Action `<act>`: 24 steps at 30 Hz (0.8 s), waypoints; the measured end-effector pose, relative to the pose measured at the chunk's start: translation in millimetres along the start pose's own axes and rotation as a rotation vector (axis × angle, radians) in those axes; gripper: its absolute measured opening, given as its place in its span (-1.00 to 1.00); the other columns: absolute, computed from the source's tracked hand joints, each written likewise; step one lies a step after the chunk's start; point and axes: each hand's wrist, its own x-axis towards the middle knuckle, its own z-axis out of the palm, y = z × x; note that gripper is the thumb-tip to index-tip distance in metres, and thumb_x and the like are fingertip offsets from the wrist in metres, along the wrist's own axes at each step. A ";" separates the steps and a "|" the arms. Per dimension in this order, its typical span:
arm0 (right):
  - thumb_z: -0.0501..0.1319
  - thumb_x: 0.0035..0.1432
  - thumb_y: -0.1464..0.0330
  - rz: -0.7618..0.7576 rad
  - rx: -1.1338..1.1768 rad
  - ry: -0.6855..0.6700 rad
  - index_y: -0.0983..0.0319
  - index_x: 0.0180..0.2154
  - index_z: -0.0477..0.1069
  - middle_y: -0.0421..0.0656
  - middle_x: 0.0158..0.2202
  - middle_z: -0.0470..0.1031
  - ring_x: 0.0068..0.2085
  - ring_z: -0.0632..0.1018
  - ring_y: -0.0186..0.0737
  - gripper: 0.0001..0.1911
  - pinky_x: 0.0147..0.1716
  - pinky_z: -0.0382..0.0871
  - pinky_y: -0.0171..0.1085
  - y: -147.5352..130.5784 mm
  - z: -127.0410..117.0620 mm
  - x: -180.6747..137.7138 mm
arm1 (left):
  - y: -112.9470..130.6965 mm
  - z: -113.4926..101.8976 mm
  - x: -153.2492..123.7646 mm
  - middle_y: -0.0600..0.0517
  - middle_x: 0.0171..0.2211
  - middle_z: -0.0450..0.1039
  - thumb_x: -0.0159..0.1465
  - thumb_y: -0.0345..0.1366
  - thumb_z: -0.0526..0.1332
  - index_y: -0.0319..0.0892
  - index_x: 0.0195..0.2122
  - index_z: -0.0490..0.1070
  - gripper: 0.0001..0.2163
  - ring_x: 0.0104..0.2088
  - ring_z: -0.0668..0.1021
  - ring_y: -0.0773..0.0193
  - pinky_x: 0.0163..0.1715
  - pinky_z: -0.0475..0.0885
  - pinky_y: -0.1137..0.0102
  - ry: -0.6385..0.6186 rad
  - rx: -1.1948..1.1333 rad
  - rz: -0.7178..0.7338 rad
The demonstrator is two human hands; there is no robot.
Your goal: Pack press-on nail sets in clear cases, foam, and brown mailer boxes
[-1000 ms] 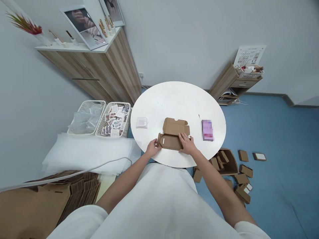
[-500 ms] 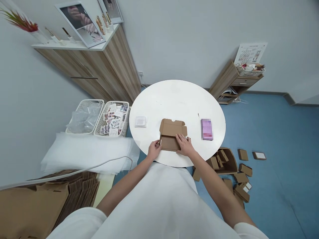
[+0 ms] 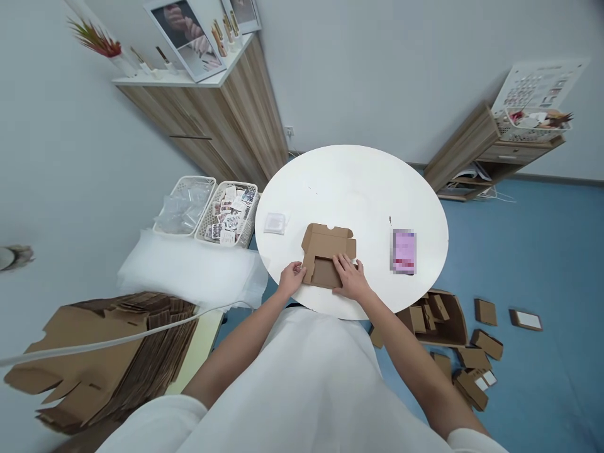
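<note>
A brown cardboard box (image 3: 329,241), partly folded with its lid panel spread to the back, lies near the front edge of the white round table (image 3: 349,179). At its left edge my left hand (image 3: 291,279) grips the cardboard beside a side flap that lies inward over the base. My right hand (image 3: 350,277) holds the right side, its fingers reaching over the inside and the thumb toward the front. A small clear plastic packet (image 3: 275,223) rests to the left of the box. A purple, pixelated item (image 3: 404,251) lies to its right.
White baskets with plastic bags (image 3: 186,204) and printed cards (image 3: 231,214) stand left, above white sheets (image 3: 189,264) and stacked flat cardboard (image 3: 108,346). Folded boxes fill a carton (image 3: 455,318) and lie on the floor at right. A cable (image 3: 141,336) crosses the left side.
The box's left side flap, raised before, now lies folded inward over the base. My left hand has stayed at that edge, my right hand on the right side. The camera view has shifted.
</note>
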 end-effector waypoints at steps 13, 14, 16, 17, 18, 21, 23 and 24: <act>0.24 -0.21 0.06 -0.094 -0.030 -0.005 0.25 0.23 -0.34 0.06 0.27 -0.25 0.26 -0.20 0.07 0.11 0.10 -0.27 0.12 8.0 2.8 3.6 | 27.9 -4.8 6.4 0.06 -0.50 0.45 0.06 -0.28 0.13 -0.15 -0.40 0.41 -0.87 -0.45 0.47 0.30 -0.49 0.27 0.48 -0.039 0.284 -0.113; 0.24 -0.21 0.07 -0.097 -0.032 -0.004 0.26 0.23 -0.34 0.06 0.27 -0.25 0.26 -0.20 0.06 0.11 0.10 -0.27 0.12 8.4 2.6 3.7 | 28.5 -5.3 7.7 0.06 -0.49 0.46 0.05 -0.27 0.13 -0.14 -0.41 0.41 -0.87 -0.43 0.48 0.30 -0.48 0.27 0.48 -0.045 0.287 -0.117; 0.25 -0.21 0.10 -0.099 -0.041 -0.001 0.26 0.23 -0.35 0.05 0.27 -0.25 0.26 -0.19 0.05 0.11 0.10 -0.26 0.12 8.7 1.9 4.1 | 28.3 -6.6 10.8 0.05 -0.46 0.48 0.06 -0.25 0.13 -0.14 -0.41 0.41 -0.87 -0.40 0.49 0.29 -0.46 0.29 0.48 -0.061 0.291 -0.118; 0.25 -0.21 0.11 -0.100 -0.046 0.001 0.26 0.23 -0.34 0.05 0.28 -0.25 0.26 -0.20 0.05 0.10 0.11 -0.26 0.12 8.7 1.4 4.3 | 27.8 -7.4 12.6 0.05 -0.45 0.48 0.05 -0.25 0.13 -0.14 -0.42 0.41 -0.87 -0.39 0.50 0.29 -0.45 0.29 0.48 -0.071 0.294 -0.116; 0.26 -0.21 0.12 -0.101 -0.052 0.004 0.25 0.23 -0.34 0.05 0.28 -0.26 0.26 -0.20 0.05 0.10 0.11 -0.26 0.11 8.5 0.9 4.6 | 27.1 -8.4 14.5 0.04 -0.45 0.49 0.05 -0.24 0.13 -0.14 -0.43 0.41 -0.87 -0.39 0.50 0.29 -0.45 0.30 0.48 -0.083 0.299 -0.114; 0.27 -0.22 0.14 -0.107 -0.067 0.013 0.25 0.23 -0.31 0.05 0.28 -0.28 0.26 -0.22 0.05 0.10 0.11 -0.27 0.12 7.8 0.0 5.7 | 25.3 -11.5 20.4 0.05 -0.47 0.49 0.04 -0.23 0.14 -0.15 -0.45 0.40 -0.87 -0.44 0.51 0.30 -0.48 0.31 0.48 -0.133 0.285 -0.142; 0.28 -0.22 0.14 -0.113 -0.075 0.015 0.25 0.23 -0.30 0.05 0.28 -0.29 0.26 -0.23 0.05 0.09 0.11 -0.28 0.12 7.4 0.4 6.4 | 24.5 -13.2 23.6 0.04 -0.49 0.49 0.05 -0.21 0.14 -0.16 -0.46 0.39 -0.86 -0.50 0.51 0.31 -0.52 0.33 0.49 -0.188 0.230 -0.194; 0.28 -0.22 0.15 -0.115 -0.079 0.016 0.25 0.23 -0.30 0.06 0.28 -0.29 0.26 -0.23 0.05 0.09 0.11 -0.28 0.13 7.3 0.9 6.7 | 24.1 -14.0 24.8 0.03 -0.51 0.49 0.06 -0.21 0.13 -0.17 -0.46 0.39 -0.84 -0.52 0.51 0.32 -0.54 0.33 0.49 -0.215 0.199 -0.219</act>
